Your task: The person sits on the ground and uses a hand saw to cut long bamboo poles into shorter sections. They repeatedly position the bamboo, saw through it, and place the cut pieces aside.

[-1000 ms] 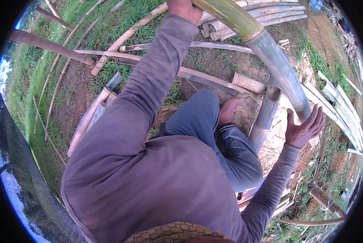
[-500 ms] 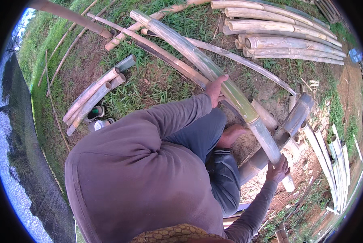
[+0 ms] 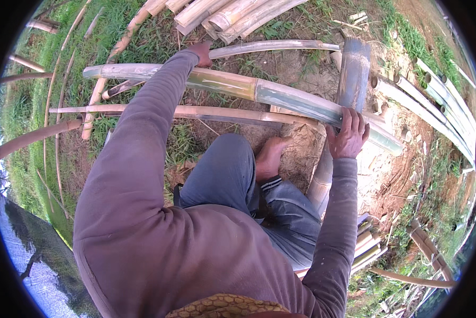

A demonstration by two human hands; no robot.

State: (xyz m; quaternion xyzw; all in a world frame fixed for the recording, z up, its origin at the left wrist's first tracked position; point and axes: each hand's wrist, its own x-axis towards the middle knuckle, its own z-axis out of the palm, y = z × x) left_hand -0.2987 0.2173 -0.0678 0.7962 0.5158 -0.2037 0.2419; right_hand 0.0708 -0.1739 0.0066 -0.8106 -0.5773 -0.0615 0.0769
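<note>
A long bamboo pole [image 3: 222, 85], greenish and pale with a ring in its middle, lies crosswise before me over a thick, dark bamboo piece [image 3: 353, 77]. My right hand [image 3: 349, 135] is closed over the pole near its right end, fingers on top and thumb on the near side. Beyond the pole, my left hand [image 3: 199, 54] is stretched far out, over a thin bamboo strip [image 3: 275, 49]. Its fingers are small and partly hidden, so their grip cannot be made out. My left sleeve covers part of the pole.
Another narrow bamboo strip [image 3: 222, 113] lies nearer to me. Pale bamboo poles [image 3: 238, 16] are piled at the far side, and more tubes [image 3: 439, 108] lie to the right. My bare foot [image 3: 269, 159] rests on the soil by my bent knee. Bamboo pieces [image 3: 368, 246] lie near my right forearm.
The pole has swung from a steep slant to nearly level across the view. My left hand has left the pole and reached farther out; my right hand has shifted up, still on the pole.
</note>
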